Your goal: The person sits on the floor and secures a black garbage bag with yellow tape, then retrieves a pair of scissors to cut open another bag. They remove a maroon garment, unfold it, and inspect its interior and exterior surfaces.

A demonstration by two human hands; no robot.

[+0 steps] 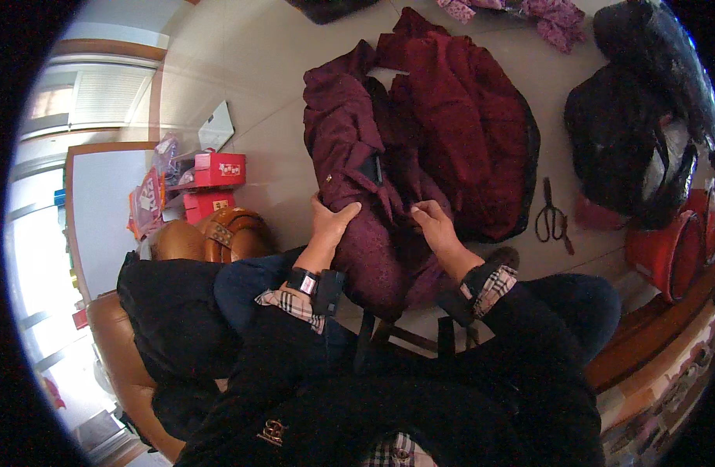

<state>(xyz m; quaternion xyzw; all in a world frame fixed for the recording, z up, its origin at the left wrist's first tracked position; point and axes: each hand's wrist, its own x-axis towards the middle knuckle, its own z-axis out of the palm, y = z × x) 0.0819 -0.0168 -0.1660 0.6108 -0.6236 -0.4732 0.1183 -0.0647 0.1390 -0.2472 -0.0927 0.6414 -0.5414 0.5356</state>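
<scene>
A dark purple garment point(375, 251), perhaps a jacket, lies across the front of my lap and stretches away over the floor. My left hand point(333, 222) grips its left side, with the thumb on top and the fingers hidden beneath the cloth. At the garment's middle, my right hand point(436, 225) pinches the cloth between thumb and fingertips. A dark opening point(370, 169) shows in the fabric ahead of my hands. Beyond my right hand spreads a dark red cloth piece point(468, 128) with a black edge, partly against the purple one.
Scissors point(550, 222) lie on the tiled floor to the right. Beyond them are black plastic bags point(620, 134) and a red bucket point(664, 254). Red boxes point(220, 169) stand at left near a brown leather seat point(118, 350). Pink patterned cloth point(553, 23) lies at the far side.
</scene>
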